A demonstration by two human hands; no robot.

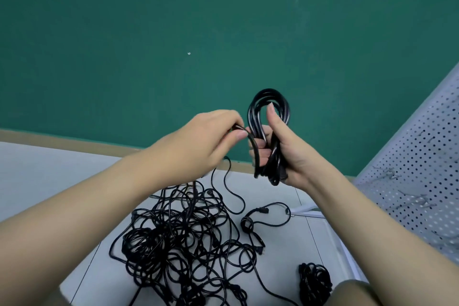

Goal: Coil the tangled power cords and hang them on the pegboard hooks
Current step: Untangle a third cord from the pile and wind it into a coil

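Note:
My right hand (283, 149) grips a coil of black power cord (268, 107) held upright in front of the green wall, thumb up along its loops. My left hand (211, 136) pinches the loose end of that same cord (253, 146) just left of the coil. Below on the floor lies a big tangle of black cords (178, 243). A small separate cord (260, 221) with its plug lies to the right of the tangle. A small coiled bundle (314, 283) sits at the bottom right. The white pegboard (422, 181) with metal hooks (419, 202) leans at the right.
A green wall (173, 32) with a tan baseboard stands behind. The floor (49, 181) is pale grey tile. My knee shows at the bottom right beside the coiled bundle.

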